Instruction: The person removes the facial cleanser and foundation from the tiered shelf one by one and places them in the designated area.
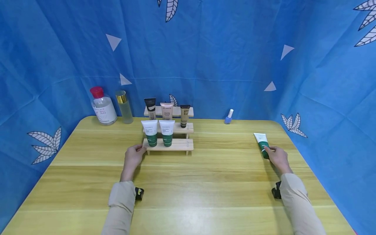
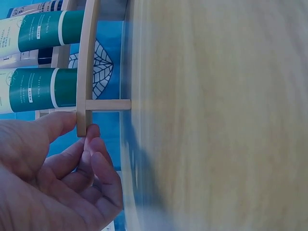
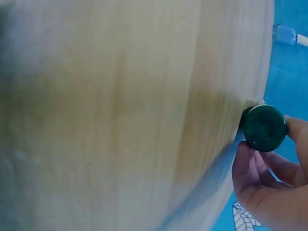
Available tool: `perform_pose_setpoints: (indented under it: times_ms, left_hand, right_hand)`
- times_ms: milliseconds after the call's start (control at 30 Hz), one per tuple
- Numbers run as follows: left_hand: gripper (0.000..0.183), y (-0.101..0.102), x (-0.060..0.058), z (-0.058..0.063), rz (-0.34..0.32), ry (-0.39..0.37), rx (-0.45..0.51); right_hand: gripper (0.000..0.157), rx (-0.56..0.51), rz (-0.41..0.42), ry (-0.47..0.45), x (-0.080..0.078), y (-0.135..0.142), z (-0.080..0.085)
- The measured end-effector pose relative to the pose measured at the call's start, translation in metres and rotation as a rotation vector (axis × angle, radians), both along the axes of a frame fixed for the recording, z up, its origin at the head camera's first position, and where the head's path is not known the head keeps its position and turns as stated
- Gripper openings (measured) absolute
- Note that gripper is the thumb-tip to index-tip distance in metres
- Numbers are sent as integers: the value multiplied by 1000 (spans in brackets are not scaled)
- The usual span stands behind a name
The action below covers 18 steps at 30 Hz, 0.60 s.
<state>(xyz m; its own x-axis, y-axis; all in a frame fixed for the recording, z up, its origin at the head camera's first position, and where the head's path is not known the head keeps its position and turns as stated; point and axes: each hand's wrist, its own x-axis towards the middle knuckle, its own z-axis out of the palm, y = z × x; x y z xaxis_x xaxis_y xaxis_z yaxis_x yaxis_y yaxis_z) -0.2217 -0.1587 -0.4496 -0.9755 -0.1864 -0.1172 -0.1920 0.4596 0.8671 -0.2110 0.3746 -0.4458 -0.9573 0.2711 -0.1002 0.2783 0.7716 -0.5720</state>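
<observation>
My left hand (image 1: pixel 133 160) is at the left end of a three-step wooden display rack (image 1: pixel 179 144). In the left wrist view its thumb lies above the lowest step (image 2: pixel 86 72) and the fingertips come up from beneath, pinching the step's end. Two white-and-green tubes (image 1: pixel 151 133) (image 1: pixel 167 133) stand on that step, caps down. Far to the right, my right hand (image 1: pixel 278 159) pinches a third white-and-green tube (image 1: pixel 261 143) near its green cap. The cap's round end (image 3: pixel 264 129) faces the camera in the right wrist view, between thumb and fingers.
Higher on the rack stand a black tube (image 1: pixel 151 108), a pink BB tube (image 1: pixel 166 111) and a gold-brown tube (image 1: pixel 184 116). A red-capped bottle (image 1: pixel 104 109) and a gold-collared bottle (image 1: pixel 125 109) stand at back left. Nail polish (image 1: pixel 228 117) stands by the back edge. Blue cloth (image 1: pixel 199 49) hangs behind.
</observation>
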Motion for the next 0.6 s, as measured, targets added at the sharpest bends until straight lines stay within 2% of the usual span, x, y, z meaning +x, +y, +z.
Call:
perform_pose_setpoints:
  times_ms: [300, 600]
  left_hand:
    - [40, 1, 1, 1, 0, 4, -1]
    - [40, 1, 1, 1, 0, 6, 0]
  right_hand:
    - [63, -52, -91, 44, 2, -3, -6]
    - [55, -47, -118, 127, 2, -6, -8]
